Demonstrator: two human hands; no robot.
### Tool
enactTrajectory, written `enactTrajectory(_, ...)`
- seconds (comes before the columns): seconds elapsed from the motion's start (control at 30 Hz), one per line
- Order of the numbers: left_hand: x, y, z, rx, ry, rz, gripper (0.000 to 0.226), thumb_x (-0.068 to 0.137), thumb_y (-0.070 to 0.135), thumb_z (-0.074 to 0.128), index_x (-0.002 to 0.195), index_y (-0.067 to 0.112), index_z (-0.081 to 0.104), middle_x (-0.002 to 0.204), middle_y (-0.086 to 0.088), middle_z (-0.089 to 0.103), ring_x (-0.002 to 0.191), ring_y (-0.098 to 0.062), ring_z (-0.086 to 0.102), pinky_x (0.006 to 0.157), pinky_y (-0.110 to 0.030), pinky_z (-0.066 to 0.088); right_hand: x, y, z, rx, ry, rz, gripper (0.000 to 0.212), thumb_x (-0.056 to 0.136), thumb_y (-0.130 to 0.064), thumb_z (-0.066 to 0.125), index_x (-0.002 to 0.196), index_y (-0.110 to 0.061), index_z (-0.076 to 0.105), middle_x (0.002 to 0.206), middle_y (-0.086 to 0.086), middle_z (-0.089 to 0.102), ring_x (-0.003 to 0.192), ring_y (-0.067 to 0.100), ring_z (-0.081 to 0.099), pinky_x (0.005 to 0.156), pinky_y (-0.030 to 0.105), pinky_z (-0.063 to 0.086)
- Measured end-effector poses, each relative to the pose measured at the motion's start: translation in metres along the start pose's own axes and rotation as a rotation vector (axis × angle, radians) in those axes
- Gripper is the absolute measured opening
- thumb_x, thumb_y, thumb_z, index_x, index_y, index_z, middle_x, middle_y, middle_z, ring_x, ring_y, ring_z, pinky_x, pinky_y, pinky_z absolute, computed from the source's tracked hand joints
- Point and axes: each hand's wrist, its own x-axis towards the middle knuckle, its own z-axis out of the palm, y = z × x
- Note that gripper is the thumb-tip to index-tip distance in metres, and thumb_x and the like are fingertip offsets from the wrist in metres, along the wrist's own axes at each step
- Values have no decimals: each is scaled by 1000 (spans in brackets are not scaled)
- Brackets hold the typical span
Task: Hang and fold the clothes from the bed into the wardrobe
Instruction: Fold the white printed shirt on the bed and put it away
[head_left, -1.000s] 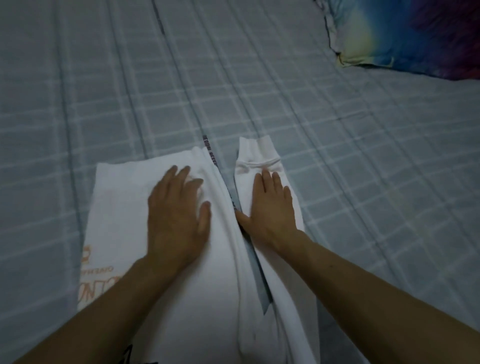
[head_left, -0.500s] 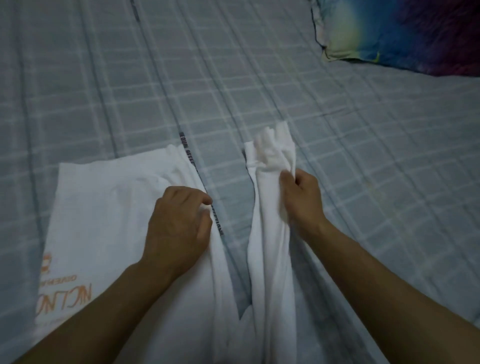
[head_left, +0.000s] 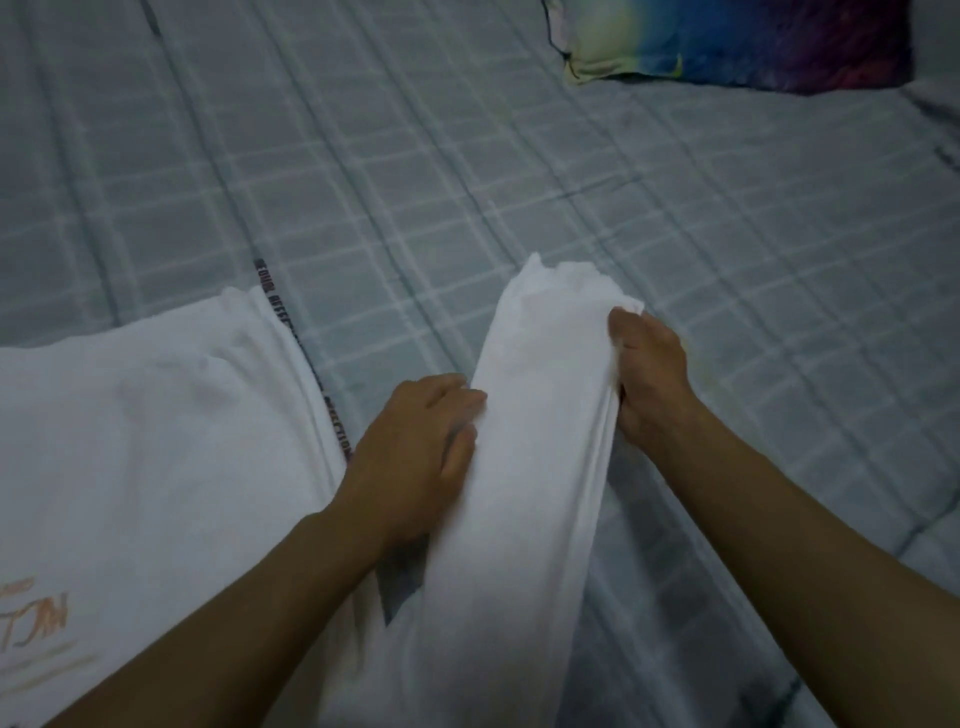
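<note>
**White garment (head_left: 156, 441) on the bed, sleeve in both hands**

Spread flat on grey checked bedsheet (head_left: 415, 156) at 9 o'clock, orange lettering at 8. Sleeve (head_left: 535, 415) stretched toward 12, pinched along its edges: left hand (head_left: 415, 452) curled on the left edge, right hand (head_left: 649, 384) gripping the right. Colourful pillow (head_left: 753, 41) at 1 o'clock.

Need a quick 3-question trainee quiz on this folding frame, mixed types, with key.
1. True or false: both hands grip the white sleeve.
2. Which lies at the top right of the bed sheet? A) a hanger B) a colourful pillow C) a box
3. Fill in: the body of the white garment lies to the ___ of the left hand.

Key: 1 true, the right hand grips too; 2 B; 3 left.
</note>
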Motion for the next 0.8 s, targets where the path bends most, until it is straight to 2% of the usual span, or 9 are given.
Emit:
enactTrajectory(0.07,4,8,16,175,-75,32,46,94,30,50,138,19,52,150,-6,45,136,-27,39,109,-39,35,10,8,-21,-43,84,102,19,96,-5,50,99,-10,69,81,1,73,75,18,69,65,30,59)
enactTrajectory(0.13,9,15,34,381,-184,11,56,98,41,41,150,18,34,161,-5,27,149,-23,20,118,-40,22,18,16,-39,-85,133,232,15,95,-14,59,102,-5,68,83,6,72,71,20,70,59,30,58)
enactTrajectory(0.23,14,26,50,517,-207,-60,64,99,47,33,152,13,23,165,-9,13,152,-24,6,123,-43,10,29,18,-49,-104,53,336,39,79,-40,79,96,-6,71,89,10,76,77,23,75,67,35,61)
enactTrajectory(0.33,24,41,53,484,-134,-57,62,99,43,35,151,11,26,164,-12,14,151,-27,11,123,-42,13,37,8,-42,-127,-73,335,60,70,-44,85,111,-3,69,104,13,74,90,27,73,84,43,59)
enactTrajectory(0.43,39,56,55,280,-84,-24,58,101,35,39,153,11,27,163,-8,22,150,-22,18,123,-35,16,43,2,-31,-170,-68,182,33,81,-18,79,107,0,69,106,19,73,87,26,73,81,40,60)
enactTrajectory(0.53,56,77,60,81,-45,-16,58,104,32,37,157,14,21,164,-3,19,150,-15,18,122,-26,11,41,-9,-35,-119,-102,31,3,88,-11,71,89,-14,72,93,10,76,84,23,74,78,39,61)
enactTrajectory(0.6,68,94,65,42,-22,25,59,105,33,36,157,15,17,165,-1,15,151,-13,15,122,-25,9,40,-21,-47,-113,-68,-55,7,89,-14,71,83,-19,72,86,4,77,85,23,74,78,39,61)
enactTrajectory(0.7,84,119,79,-20,-33,81,59,104,41,32,157,17,21,165,0,17,151,-11,15,123,-31,14,41,-34,-74,-28,31,-96,8,90,-14,70,82,-17,72,85,7,77,85,26,74,77,41,61)
enactTrajectory(0.8,90,135,107,-12,-149,69,59,105,44,28,156,15,21,164,-4,18,151,-15,15,124,-33,12,45,-23,-102,-70,135,3,7,93,-13,65,87,-11,70,91,13,74,91,31,72,85,47,59)
